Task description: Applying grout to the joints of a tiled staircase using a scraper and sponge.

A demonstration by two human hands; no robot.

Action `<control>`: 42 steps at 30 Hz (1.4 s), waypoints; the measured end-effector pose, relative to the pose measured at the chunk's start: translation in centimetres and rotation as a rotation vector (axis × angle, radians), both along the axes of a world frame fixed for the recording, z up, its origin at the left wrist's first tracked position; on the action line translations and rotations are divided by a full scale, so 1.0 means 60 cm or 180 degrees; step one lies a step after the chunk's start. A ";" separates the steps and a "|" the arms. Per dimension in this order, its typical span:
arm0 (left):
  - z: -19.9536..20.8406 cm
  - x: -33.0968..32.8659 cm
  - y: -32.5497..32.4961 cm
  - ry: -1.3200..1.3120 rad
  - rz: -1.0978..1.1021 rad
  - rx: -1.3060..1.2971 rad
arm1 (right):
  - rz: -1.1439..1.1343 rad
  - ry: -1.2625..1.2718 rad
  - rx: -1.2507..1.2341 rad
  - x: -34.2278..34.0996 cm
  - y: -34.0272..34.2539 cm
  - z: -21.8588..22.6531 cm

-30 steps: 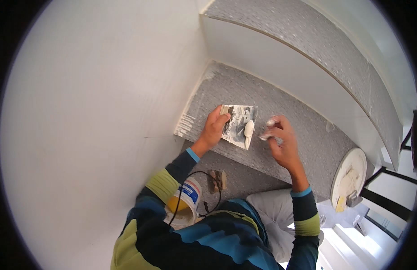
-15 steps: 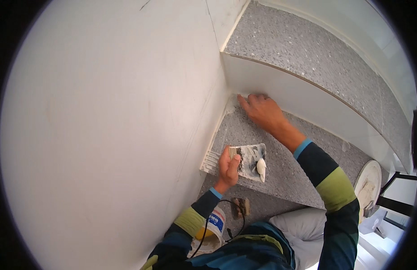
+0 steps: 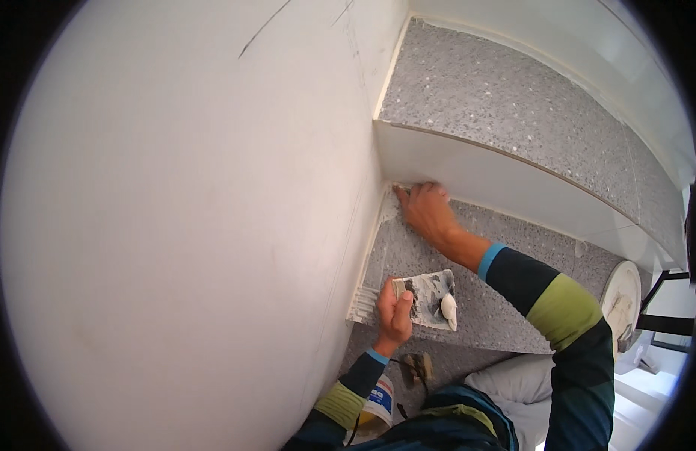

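Observation:
My left hand [image 3: 395, 310] grips a flat, paste-smeared plate [image 3: 427, 293], thumb on top. A white dollop of paste [image 3: 448, 307] sits at its right end. The plate is above the front part of a speckled grey stair tread [image 3: 498, 308]. Farther up, my right hand [image 3: 429, 212] is at the inner corner where the tread, the white riser [image 3: 468, 161] and the white wall [image 3: 212, 225] meet. Its fingers are bent and closed together; what they hold, if anything, is too small and hidden to make out. Pale paste marks the tread's left edge.
Above the riser lies another speckled tread [image 3: 505, 90]. Below my left arm stand a white and blue bucket [image 3: 379, 402] and a small brownish block-like thing [image 3: 417, 368]. At the right is a round whitish lid or tray [image 3: 622, 297] with paste on it, beside a dark frame [image 3: 667, 323].
The whole view has shifted, so the stairs sit lower in the picture. My right hand's fingers have drawn together at the corner. My left hand still holds the plate.

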State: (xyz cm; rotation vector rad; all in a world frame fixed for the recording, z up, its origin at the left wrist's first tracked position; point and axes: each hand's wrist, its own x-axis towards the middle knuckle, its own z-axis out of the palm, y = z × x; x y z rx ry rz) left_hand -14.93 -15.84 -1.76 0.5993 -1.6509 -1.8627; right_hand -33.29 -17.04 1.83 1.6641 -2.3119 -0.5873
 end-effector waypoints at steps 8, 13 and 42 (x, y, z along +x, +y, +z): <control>0.001 -0.003 0.010 0.0005 -0.0067 0.0308 | 0.0129 0.0142 0.0115 -0.002 0.001 0.006; -0.006 0.000 0.010 0.0051 -0.0073 0.0353 | -0.0132 0.0295 0.0434 -0.001 0.006 0.004; 0.090 -0.026 -0.003 0.0153 -0.1188 0.3594 | 0.0001 -0.3106 -0.0930 0.077 0.301 0.159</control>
